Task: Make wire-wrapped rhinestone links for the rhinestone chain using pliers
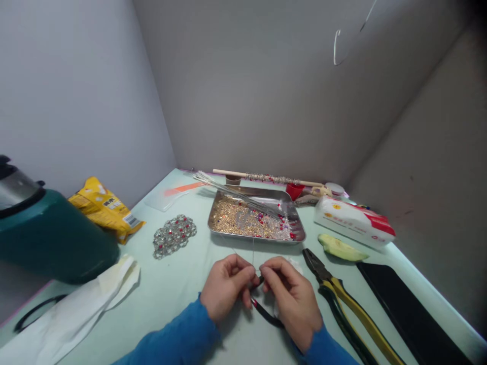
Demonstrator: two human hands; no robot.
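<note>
Near the front middle of the table, my left hand (230, 286) pinches a thin wire (253, 251) between thumb and forefinger. My right hand (294, 299) is closed close beside it, thumb and forefinger meeting at the same wire. Under its curled fingers runs a curved black handle with a touch of red, apparently of small pliers (268, 314); the rest is hidden by the fingers. Beyond the hands stands a metal tray (258, 239) with gold, clear and red beads. A bundle of straight wires (239, 195) lies across it.
Left are a beaded wire piece (175, 235), yellow packet (108, 208), green bottle (49, 233) and white paper (83, 309). Large pliers (342, 299), a black flat object (407, 309), a pale green slice (340, 247) and tissue pack (353, 220) lie right. A beaded stick (315, 183) lies behind.
</note>
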